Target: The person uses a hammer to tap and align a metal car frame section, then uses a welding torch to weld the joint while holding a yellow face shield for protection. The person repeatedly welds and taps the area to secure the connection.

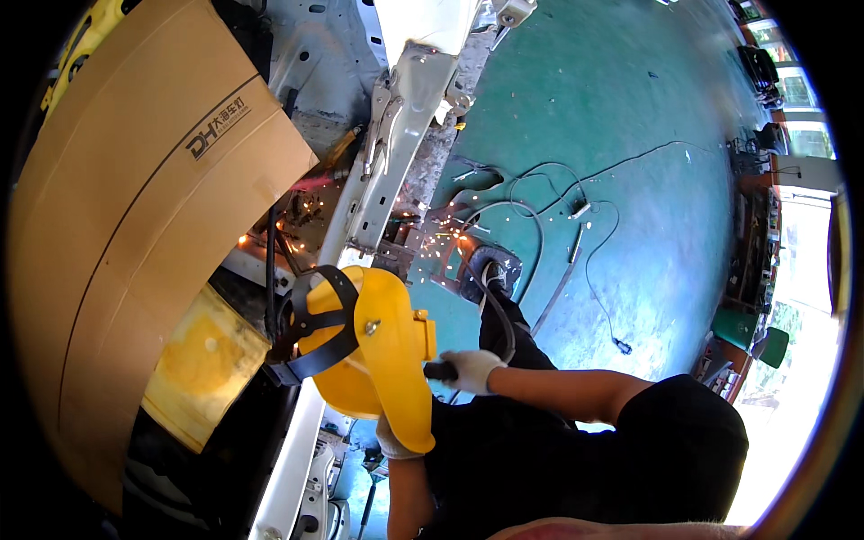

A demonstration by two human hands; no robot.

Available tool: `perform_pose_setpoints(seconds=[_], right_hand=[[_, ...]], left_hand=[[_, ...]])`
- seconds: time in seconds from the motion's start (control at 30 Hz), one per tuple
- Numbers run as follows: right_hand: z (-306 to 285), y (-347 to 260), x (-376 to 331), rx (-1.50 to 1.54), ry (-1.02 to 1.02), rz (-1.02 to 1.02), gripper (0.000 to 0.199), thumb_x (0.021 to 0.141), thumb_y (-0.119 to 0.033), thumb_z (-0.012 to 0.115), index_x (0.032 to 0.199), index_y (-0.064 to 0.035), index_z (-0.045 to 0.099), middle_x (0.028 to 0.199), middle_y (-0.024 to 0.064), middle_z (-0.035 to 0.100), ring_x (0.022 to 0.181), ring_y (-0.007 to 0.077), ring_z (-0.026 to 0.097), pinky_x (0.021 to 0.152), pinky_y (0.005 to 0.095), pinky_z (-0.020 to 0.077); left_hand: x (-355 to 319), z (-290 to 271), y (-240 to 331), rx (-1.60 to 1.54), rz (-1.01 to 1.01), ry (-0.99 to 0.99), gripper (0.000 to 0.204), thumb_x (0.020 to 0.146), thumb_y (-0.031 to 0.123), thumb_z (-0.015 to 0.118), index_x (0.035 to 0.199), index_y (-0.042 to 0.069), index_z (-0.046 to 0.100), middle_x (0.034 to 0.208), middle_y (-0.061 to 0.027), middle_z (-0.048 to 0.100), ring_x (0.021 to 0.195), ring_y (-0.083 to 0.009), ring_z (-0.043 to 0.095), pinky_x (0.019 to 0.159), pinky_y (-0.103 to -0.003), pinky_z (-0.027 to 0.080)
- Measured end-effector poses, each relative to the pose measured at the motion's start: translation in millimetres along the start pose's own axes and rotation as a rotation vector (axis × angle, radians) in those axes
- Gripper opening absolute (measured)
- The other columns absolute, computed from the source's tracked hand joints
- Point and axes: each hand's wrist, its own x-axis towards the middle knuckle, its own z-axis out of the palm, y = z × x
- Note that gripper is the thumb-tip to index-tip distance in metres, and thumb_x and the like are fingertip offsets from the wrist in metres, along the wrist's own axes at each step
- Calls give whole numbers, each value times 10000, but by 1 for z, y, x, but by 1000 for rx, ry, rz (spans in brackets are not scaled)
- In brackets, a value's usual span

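Note:
My left hand (396,441), in a pale glove, holds the lower edge of a yellow welding helmet (385,337) with a black headband; its fingers are partly hidden behind the helmet. To its right, my gloved right hand (473,371) is closed around the black handle of a welding torch (439,370). The helmet hides the torch's front end. Beyond the helmet, orange sparks (445,232) spray beside the end of a metal car-body rail (396,171). Locking pliers (380,121) grip this rail higher up.
A large cardboard sheet (148,189) covers the left side. Below it lies a stained yellow block-shaped thing (207,364). Near the sparks is my shoe (490,270). Cables (540,238) loop over the green floor (621,108). A green chair (771,347) stands far right.

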Motion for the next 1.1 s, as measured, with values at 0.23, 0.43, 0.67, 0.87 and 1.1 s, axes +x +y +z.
perform_pose_setpoints(seconds=[0.23, 0.43, 0.67, 0.87, 1.1], right_hand=[[30, -32, 41, -259, -252, -280, 682, 884, -391, 765, 1470, -92, 584, 1177, 212, 751, 1095, 426, 724, 951, 495, 581], [-20, -26, 110, -134, -174, -240, 637, 934, -407, 747, 1473, -94, 614, 1230, 165, 765, 1117, 323, 742, 1021, 421, 567], [-91, -112, 225, 70, 295, -308, 509, 983, -320, 663, 1424, -66, 646, 1217, 223, 754, 1121, 354, 736, 994, 446, 576], [-47, -237, 356, -515, 177, -189, 393, 869, -224, 631, 1202, -122, 814, 1188, 174, 788, 1122, 338, 759, 889, 476, 610], [-60, -249, 388, -303, 250, -132, 313, 912, -208, 697, 1177, -95, 820, 1144, 165, 802, 1078, 324, 777, 829, 467, 627]], left_hand=[[2, -21, 9, -1346, -317, 184, 650, 1088, 441, 583, 1579, 38, 447, 1554, -172, 556, 1425, -366, 542, 1208, -519, 422], [-33, -30, -56, -1272, -348, 410, 692, 1076, 493, 606, 1575, 43, 441, 1564, -161, 545, 1430, -362, 536, 1217, -520, 408], [-47, -44, -86, -1055, -442, 478, 683, 1099, 481, 573, 1574, 8, 444, 1551, -154, 552, 1410, -349, 554, 1185, -528, 443], [-37, -43, -73, -839, -473, 440, 693, 1102, 486, 560, 1537, -47, 476, 1525, -210, 566, 1360, -371, 591, 1156, -529, 482], [-25, -54, -66, -863, -452, 386, 826, 1073, 627, 536, 1558, -36, 449, 1536, -207, 552, 1404, -359, 556, 1215, -518, 406]])
